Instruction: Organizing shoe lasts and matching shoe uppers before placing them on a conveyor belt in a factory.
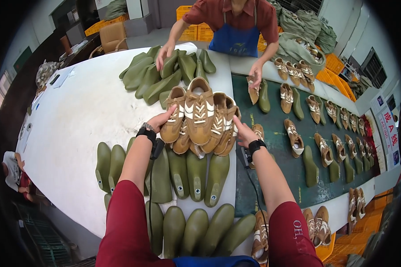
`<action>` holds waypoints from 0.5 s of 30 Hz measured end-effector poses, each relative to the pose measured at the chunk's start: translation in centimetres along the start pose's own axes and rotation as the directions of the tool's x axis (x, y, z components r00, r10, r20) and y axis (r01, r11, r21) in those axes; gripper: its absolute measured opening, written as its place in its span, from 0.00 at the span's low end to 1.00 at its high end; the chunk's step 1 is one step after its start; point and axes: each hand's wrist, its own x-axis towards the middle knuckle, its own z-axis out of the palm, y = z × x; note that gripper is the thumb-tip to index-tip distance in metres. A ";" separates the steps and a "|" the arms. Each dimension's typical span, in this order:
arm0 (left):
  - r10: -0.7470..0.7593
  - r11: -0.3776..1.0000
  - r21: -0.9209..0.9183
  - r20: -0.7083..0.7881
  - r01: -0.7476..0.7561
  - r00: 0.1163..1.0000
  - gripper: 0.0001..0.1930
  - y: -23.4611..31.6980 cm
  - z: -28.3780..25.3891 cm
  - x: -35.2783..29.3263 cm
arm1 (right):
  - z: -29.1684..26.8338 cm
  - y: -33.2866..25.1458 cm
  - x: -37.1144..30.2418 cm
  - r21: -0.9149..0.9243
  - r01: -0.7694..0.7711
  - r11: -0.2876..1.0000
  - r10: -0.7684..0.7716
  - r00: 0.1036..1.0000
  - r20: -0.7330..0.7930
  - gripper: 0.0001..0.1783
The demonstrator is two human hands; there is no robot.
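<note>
Between my two hands is a bunch of brown sneakers (pixel 199 116) with white stripes and laces, pressed together above the white table. My left hand (pixel 162 119) grips the bunch from its left side, fingers partly hidden behind a shoe. On the other side my right hand (pixel 243 132) presses against the outermost shoe, thumb up. Below the bunch stand several green shoe lasts (pixel 197 175) in a row. A second row of green lasts (pixel 196 229) lies nearer to me. Black bands circle both my wrists.
Across the table a person in a blue apron (pixel 234 38) reaches toward a pile of green lasts (pixel 149 73) and a brown shoe (pixel 253 90). To the right, a dark green conveyor belt (pixel 278 173) carries shoes paired with lasts. Orange crates (pixel 205 32) stand behind.
</note>
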 end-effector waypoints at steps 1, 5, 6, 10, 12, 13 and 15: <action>-0.008 1.000 0.002 -0.007 0.008 1.000 0.35 -0.2 0.1 0.2 | 1.8 -0.7 -0.4 0.061 0.026 0.998 -0.032 0.995 0.095 0.65; 0.053 0.985 -0.165 0.055 -0.044 0.997 0.28 -1.6 2.3 0.6 | 4.9 -1.6 -0.5 0.175 0.198 0.965 -0.229 0.956 0.184 0.33; 0.073 0.989 -0.136 0.044 -0.067 0.996 0.27 -1.6 2.9 0.1 | 4.5 -1.5 -0.6 0.213 0.215 0.953 -0.262 0.938 0.226 0.29; 0.232 0.972 -0.046 0.037 -0.231 0.972 0.27 0.8 7.6 -4.6 | 1.5 -0.4 -3.8 0.338 0.213 0.917 -0.313 0.909 0.275 0.27; 0.350 0.936 0.001 0.075 -0.351 0.934 0.30 2.9 8.9 -7.3 | 0.5 -2.0 -7.8 0.373 0.320 0.871 -0.433 0.858 0.276 0.32; 0.358 0.933 0.007 0.091 -0.360 0.929 0.30 4.3 10.1 -8.5 | -0.5 -2.9 -9.9 0.358 0.401 0.844 -0.498 0.833 0.242 0.33; 0.532 0.828 0.124 0.136 -0.547 0.836 0.31 6.9 13.1 -11.9 | -2.3 -5.0 -14.9 0.311 0.535 0.785 -0.605 0.768 0.207 0.33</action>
